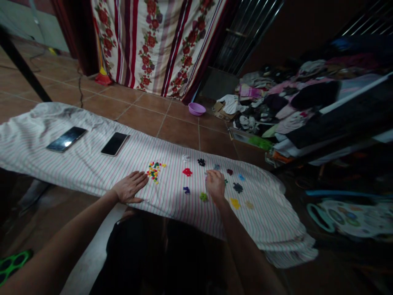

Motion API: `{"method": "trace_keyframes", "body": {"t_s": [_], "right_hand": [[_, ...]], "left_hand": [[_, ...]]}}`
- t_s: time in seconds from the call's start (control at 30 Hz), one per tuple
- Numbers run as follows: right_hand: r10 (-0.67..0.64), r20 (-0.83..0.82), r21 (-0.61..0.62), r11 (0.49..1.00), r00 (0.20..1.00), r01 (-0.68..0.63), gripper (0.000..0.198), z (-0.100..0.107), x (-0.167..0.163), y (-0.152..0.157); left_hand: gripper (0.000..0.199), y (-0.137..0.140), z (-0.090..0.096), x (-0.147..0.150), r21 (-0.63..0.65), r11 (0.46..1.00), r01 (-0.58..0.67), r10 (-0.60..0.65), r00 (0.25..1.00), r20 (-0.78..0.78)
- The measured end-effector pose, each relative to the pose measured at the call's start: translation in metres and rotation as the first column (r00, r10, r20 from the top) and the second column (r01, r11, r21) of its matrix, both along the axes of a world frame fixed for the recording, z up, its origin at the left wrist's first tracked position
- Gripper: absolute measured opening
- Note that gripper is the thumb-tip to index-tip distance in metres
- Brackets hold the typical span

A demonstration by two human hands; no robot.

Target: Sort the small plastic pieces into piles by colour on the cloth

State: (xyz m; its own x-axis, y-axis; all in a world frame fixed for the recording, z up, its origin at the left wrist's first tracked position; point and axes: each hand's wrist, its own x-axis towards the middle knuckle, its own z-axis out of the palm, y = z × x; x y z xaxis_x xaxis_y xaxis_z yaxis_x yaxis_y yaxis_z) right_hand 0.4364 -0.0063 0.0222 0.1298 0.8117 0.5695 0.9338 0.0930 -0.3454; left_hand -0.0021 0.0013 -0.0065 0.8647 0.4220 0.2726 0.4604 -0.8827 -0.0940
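Note:
My left hand (pixel 131 187) lies flat on the striped cloth, fingers stretched out, its tips beside a mixed pile of small coloured pieces (pixel 154 172) in red, yellow, green and white. Over the sorted piles, my right hand (pixel 215 184) has its fingers drawn together; what they hold, if anything, is too small to make out. Around it lie little single-colour heaps: red pieces (pixel 187 172), black pieces (pixel 201 162), lime green pieces (pixel 203 197), purple pieces (pixel 186 190), dark grey pieces (pixel 237 187) and yellow pieces (pixel 235 203). A dark green heap is partly hidden behind my right hand.
Two phones lie on the cloth to the left, a dark phone (pixel 66 139) and a pale-edged phone (pixel 114 144). Beyond the table, a purple basin (pixel 197 109) sits on the tiled floor. A heap of clothes (pixel 285 94) fills the right side.

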Motion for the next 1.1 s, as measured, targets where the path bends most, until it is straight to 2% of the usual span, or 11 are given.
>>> {"method": "trace_keyframes", "body": {"t_s": [0.23, 0.5, 0.77, 0.97, 1.1], "right_hand": [[0.225, -0.008, -0.016, 0.974, 0.974, -0.225, 0.030, 0.007, -0.067, 0.005], [0.362, -0.063, -0.131, 0.921, 0.930, -0.368, 0.033, -0.004, -0.134, 0.017], [0.384, -0.123, -0.262, 0.877, 0.915, -0.404, 0.034, -0.005, -0.180, 0.035], [0.301, -0.097, -0.384, 0.868, 0.949, -0.315, 0.028, -0.002, -0.201, 0.044], [0.246, -0.074, -0.424, 0.869, 0.966, -0.254, 0.028, -0.001, -0.208, 0.047]], "left_hand": [[0.082, -0.002, 0.003, 0.001, -0.016, 1.000, -0.007, 0.007, 1.000, 0.006], [0.084, 0.000, 0.000, 0.001, -0.011, 1.000, -0.003, 0.003, 1.000, -0.003], [0.085, -0.001, 0.002, 0.001, -0.023, 1.000, -0.004, 0.003, 1.000, -0.013], [0.084, -0.001, -0.001, 0.002, -0.012, 1.000, -0.008, 0.008, 1.000, -0.009], [0.083, -0.001, 0.001, 0.003, -0.011, 1.000, -0.010, 0.010, 1.000, -0.004]]}}
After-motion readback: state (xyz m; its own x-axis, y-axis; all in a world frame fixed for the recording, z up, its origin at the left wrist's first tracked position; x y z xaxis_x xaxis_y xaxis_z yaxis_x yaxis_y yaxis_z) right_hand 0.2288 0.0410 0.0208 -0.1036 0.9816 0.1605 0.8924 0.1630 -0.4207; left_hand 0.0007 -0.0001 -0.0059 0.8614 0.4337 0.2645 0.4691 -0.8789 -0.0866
